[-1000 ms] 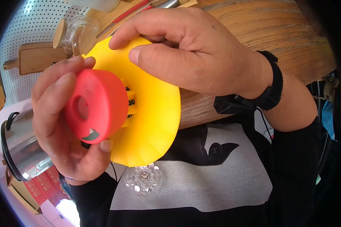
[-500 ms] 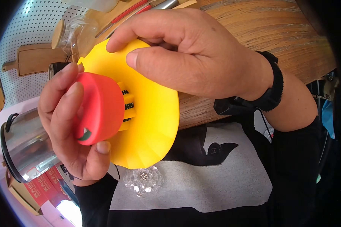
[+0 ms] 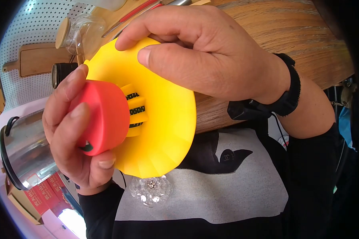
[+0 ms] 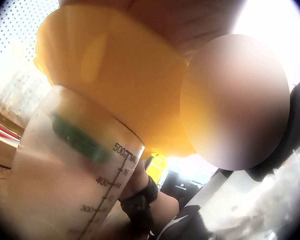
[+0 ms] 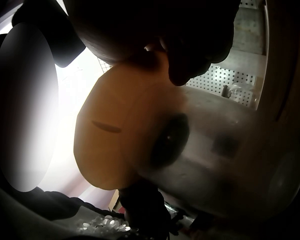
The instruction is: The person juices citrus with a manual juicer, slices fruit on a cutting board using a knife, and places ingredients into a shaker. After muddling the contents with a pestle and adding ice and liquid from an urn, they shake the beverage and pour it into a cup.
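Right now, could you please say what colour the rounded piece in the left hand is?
The rounded piece is red, showing best in the head view.

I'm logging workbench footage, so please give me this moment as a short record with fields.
Left hand: grips rounded red piece
Right hand: over rim of yellow dish; grip unclear
Clear container: before yellow dish in left wrist view; marked 300, 400, 500
Tabletop: wood-grained, partly behind right hand
Shirt ornament: clear, flower-shaped
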Demonstrator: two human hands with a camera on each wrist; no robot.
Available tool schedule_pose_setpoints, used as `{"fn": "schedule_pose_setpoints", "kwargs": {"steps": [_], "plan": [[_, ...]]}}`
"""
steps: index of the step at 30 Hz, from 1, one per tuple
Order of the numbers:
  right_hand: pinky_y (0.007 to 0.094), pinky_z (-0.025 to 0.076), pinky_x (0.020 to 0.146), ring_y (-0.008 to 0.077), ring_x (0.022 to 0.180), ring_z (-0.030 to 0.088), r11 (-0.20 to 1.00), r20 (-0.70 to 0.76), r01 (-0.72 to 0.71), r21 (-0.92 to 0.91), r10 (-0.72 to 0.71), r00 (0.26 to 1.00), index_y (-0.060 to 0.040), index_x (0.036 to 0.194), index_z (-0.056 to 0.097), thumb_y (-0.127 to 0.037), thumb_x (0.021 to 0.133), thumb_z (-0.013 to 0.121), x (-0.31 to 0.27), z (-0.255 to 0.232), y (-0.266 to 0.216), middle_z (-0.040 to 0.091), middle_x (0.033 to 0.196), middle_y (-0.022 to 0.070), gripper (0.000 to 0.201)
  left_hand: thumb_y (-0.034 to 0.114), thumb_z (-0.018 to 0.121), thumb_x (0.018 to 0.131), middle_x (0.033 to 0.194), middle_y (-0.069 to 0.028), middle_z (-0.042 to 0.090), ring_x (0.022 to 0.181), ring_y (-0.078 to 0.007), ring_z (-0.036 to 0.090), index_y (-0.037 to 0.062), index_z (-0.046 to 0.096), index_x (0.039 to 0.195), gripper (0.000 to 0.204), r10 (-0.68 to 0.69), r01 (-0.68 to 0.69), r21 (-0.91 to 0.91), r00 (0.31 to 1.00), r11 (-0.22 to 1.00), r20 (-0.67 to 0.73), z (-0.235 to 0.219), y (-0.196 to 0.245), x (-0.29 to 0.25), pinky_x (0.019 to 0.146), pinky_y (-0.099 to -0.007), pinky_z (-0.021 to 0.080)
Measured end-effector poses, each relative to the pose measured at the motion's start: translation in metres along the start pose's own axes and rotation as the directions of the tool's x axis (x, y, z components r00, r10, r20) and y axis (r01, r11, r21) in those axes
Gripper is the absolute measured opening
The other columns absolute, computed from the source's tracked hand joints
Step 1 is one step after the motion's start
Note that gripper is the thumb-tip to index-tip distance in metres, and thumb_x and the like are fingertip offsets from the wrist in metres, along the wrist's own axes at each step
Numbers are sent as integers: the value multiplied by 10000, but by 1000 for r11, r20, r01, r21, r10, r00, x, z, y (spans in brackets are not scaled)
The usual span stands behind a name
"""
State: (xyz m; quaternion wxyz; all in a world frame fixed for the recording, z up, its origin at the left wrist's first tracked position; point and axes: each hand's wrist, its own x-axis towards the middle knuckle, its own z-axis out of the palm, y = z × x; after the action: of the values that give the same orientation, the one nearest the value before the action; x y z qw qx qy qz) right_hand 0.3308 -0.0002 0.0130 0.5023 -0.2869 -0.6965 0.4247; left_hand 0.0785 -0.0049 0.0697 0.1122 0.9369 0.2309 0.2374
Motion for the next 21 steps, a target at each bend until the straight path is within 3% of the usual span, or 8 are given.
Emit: {"fn": "schedule_pose_setpoints", "kwargs": {"steps": [4, 7, 14, 16, 17, 19, 20, 21], "plan": [[276, 482, 606, 173, 666, 575, 998, 30, 53, 44, -54, 998, 25, 1043, 615, -188, 913, 504, 0, -3, 6, 627, 798, 107, 274, 555, 430, 954, 1428, -235, 411, 1303, -382, 450, 139, 465, 1373, 592, -92, 87, -79, 994, 993, -58, 8, 5, -1, 1080, -448, 380], [264, 471, 606, 157, 666, 556, 993, 50, 90, 77, -94, 994, 25, 1070, 594, -181, 926, 495, -1, -6, 10, 613, 800, 96, 270, 535, 426, 958, 1445, -229, 394, 1327, -373, 424, 147, 447, 1389, 581, -137, 137, -17, 991, 990, 2, 5, 4, 0, 1084, -447, 375], [241, 448, 604, 124, 667, 518, 975, 88, 169, 146, -183, 979, 24, 1125, 552, -167, 952, 478, -1, -5, 12, 585, 805, 75, 268, 485, 421, 965, 1467, -215, 367, 1345, -369, 400, 181, 422, 1406, 535, -19, 12, 100, 998, 995, 65, 3, -8, 8, 1097, -450, 361], [243, 452, 613, 133, 677, 530, 985, -61, 160, 61, -157, 986, 43, 1088, 563, -169, 953, 466, -2, 3, 5, 581, 803, 77, 269, 478, 421, 966, 1469, -211, 366, 1347, -373, 396, 191, 423, 1403, 523, 11, -18, 97, 997, 995, 75, 4, -12, 11, 1099, -453, 359], [243, 452, 613, 133, 677, 530, 985, -61, 161, 60, -157, 986, 43, 1088, 563, -169, 953, 466, -1, 1, 13, 581, 803, 77, 269, 474, 422, 966, 1471, -207, 364, 1349, -373, 393, 201, 424, 1399, 512, 15, -20, 73, 997, 997, 70, 5, -14, 11, 1102, -453, 357], [243, 452, 614, 127, 674, 526, 869, -27, 296, 396, -311, 950, 51, 1080, 563, -166, 952, 463, 5, -2, 37, 582, 805, 81, 271, 470, 422, 966, 1474, -203, 362, 1351, -374, 390, 211, 425, 1396, 501, 20, -23, 50, 998, 998, 63, 4, -14, 11, 1104, -454, 354], [243, 452, 614, 127, 674, 526, 869, -26, 296, 395, -311, 950, 51, 1080, 563, -166, 952, 463, 4, 0, 30, 582, 805, 81, 271, 464, 433, 964, 1466, -206, 373, 1349, -374, 394, 214, 436, 1385, 489, 33, -38, 65, 996, 997, 79, 3, -14, 12, 1100, -450, 360], [244, 452, 612, 128, 672, 524, 931, -66, 281, 231, -273, 960, 53, 1084, 561, -164, 950, 466, 2, 4, 17, 579, 800, 85, 272, 457, 445, 962, 1459, -208, 385, 1346, -375, 398, 217, 447, 1375, 477, 45, -53, 80, 994, 995, 95, 1, -14, 13, 1096, -446, 365]]}}
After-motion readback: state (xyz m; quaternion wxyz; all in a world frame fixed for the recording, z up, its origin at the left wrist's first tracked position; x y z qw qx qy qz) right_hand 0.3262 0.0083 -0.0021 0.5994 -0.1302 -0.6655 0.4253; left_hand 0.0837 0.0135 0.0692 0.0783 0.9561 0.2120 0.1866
